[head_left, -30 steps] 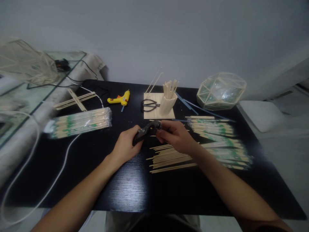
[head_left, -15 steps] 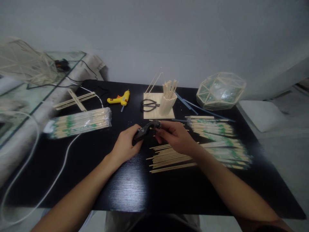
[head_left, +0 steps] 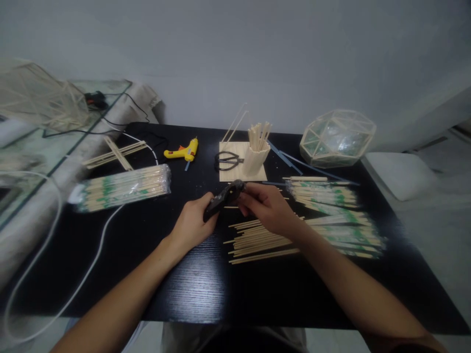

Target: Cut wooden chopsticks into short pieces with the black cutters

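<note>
Near the middle of the table, my left hand [head_left: 194, 218] is closed around the handles of black pliers [head_left: 222, 200]. Their head points up and to the right, towards my right hand [head_left: 270, 206]. That hand is closed in a pinch right beside the jaws; whatever its fingertips hold is hidden. Below it, loose thin wooden sticks [head_left: 257, 243] lie on the black table. Just behind the pliers, black-handled scissors [head_left: 228, 161] rest on a square wooden board [head_left: 233, 175], next to a stick-walled cup [head_left: 255, 163] filled with upright sticks.
A yellow glue gun [head_left: 182, 151] lies at the back left. Wrapped stick packs lie left [head_left: 125, 186] and right [head_left: 342, 230]. A geometric stick-framed shape [head_left: 336, 139] stands at the back right. Blue-grey strips [head_left: 285, 157] lie behind, and a white cable [head_left: 99, 245] loops at left.
The pliers' head has tilted slightly, and the pale bit seen by the jaws no longer shows. A short stick end now shows more clearly beneath the pliers. Both hands stay almost in place.
</note>
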`<state>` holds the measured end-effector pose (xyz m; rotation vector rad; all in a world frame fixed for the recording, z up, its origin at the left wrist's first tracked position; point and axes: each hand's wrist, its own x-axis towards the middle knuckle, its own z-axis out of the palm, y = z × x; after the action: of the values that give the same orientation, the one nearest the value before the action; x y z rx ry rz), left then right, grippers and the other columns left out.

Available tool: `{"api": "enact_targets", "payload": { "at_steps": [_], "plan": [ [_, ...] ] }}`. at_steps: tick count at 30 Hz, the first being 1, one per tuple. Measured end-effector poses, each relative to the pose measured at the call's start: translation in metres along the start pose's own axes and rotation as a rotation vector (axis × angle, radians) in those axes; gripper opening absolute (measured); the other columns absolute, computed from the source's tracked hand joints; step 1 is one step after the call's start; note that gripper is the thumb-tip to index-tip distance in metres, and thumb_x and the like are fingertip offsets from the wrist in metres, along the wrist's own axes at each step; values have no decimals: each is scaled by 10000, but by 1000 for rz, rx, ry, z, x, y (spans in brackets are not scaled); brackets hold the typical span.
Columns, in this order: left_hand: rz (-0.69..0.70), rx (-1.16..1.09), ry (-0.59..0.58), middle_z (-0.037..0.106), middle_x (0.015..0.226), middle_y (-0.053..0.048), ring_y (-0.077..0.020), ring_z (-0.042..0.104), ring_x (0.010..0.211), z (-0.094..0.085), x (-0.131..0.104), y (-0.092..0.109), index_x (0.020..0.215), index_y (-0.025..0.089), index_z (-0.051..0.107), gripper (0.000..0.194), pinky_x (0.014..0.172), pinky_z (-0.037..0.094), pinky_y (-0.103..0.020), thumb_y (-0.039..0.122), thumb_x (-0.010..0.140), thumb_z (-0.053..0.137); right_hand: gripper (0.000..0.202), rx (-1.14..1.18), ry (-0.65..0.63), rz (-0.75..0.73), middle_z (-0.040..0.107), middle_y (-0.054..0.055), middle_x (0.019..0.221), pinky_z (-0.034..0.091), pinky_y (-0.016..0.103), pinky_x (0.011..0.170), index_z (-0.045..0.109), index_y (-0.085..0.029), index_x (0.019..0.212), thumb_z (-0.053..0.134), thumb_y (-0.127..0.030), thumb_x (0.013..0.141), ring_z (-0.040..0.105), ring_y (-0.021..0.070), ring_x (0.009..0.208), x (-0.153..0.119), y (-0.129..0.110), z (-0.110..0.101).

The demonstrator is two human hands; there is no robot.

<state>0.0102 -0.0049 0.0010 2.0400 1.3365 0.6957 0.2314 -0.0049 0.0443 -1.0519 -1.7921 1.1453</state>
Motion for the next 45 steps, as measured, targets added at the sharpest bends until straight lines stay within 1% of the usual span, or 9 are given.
{"api": "enact_targets", "payload": {
  "at_steps": [5, 11, 13, 15, 18, 23, 29, 36, 45],
  "plan": [
    [-14, 20, -2, 480, 607, 47, -121, 432, 536, -1, 0, 2, 732, 224, 433, 192, 564, 321, -249, 242, 888, 545, 403, 9, 15, -1, 550, -31, 617, 371, 264, 617, 564, -182, 676, 572, -357, 1039, 491, 108, 592, 1, -1, 1],
    [7, 14, 36, 483, 621, 45, -122, 442, 541, 2, 2, 1, 733, 227, 417, 198, 573, 331, -245, 235, 884, 545, 382, -21, 56, -4, 558, -29, 611, 369, 265, 595, 563, -183, 679, 591, -344, 1024, 488, 108, 576, 1, 2, 4],
    [8, 26, 51, 479, 623, 45, -124, 442, 542, 3, 2, 0, 736, 228, 413, 193, 575, 327, -246, 232, 877, 545, 290, -12, 84, -4, 588, -28, 635, 386, 261, 594, 585, -185, 745, 623, -320, 999, 522, 116, 591, 0, 4, 6],
    [5, 39, 64, 475, 623, 45, -126, 442, 543, 3, 2, -1, 740, 229, 415, 188, 576, 323, -246, 234, 873, 548, 170, 23, 109, 0, 637, -18, 706, 421, 260, 613, 613, -188, 859, 669, -310, 964, 577, 131, 642, 0, 6, 8],
    [8, 52, 73, 480, 626, 43, -130, 451, 552, 2, 1, -1, 745, 228, 421, 185, 580, 325, -246, 241, 869, 558, 136, 44, 137, -2, 668, 3, 805, 460, 275, 666, 629, -192, 945, 694, -311, 941, 614, 151, 726, -1, 9, 10],
    [10, 58, 67, 501, 635, 38, -133, 470, 559, 2, 1, -1, 759, 225, 442, 167, 579, 328, -244, 245, 876, 560, 103, -5, 150, -36, 637, -11, 773, 445, 276, 656, 628, -191, 900, 679, -267, 947, 568, 141, 698, -1, 8, 8],
    [27, 60, 60, 532, 674, 29, -139, 492, 589, 1, 0, 1, 790, 221, 468, 127, 599, 346, -248, 222, 875, 562, 137, -58, 150, -100, 667, -18, 740, 443, 264, 669, 602, -191, 825, 627, -167, 957, 593, 132, 687, -3, 5, 8],
    [28, 24, 35, 546, 701, 27, -135, 499, 608, 1, -1, 2, 815, 212, 501, 106, 612, 357, -248, 227, 906, 554, 194, -43, 123, -90, 648, -24, 675, 441, 253, 643, 586, -195, 784, 636, -206, 971, 586, 123, 633, -3, -1, 6],
    [65, 24, 35, 563, 733, 23, -136, 510, 641, 1, 0, 1, 840, 205, 531, 82, 627, 368, -252, 222, 913, 564, 222, -11, 80, -63, 648, -17, 666, 433, 261, 629, 594, -192, 773, 613, -248, 988, 565, 125, 621, -2, 0, 4]
  ]
}}
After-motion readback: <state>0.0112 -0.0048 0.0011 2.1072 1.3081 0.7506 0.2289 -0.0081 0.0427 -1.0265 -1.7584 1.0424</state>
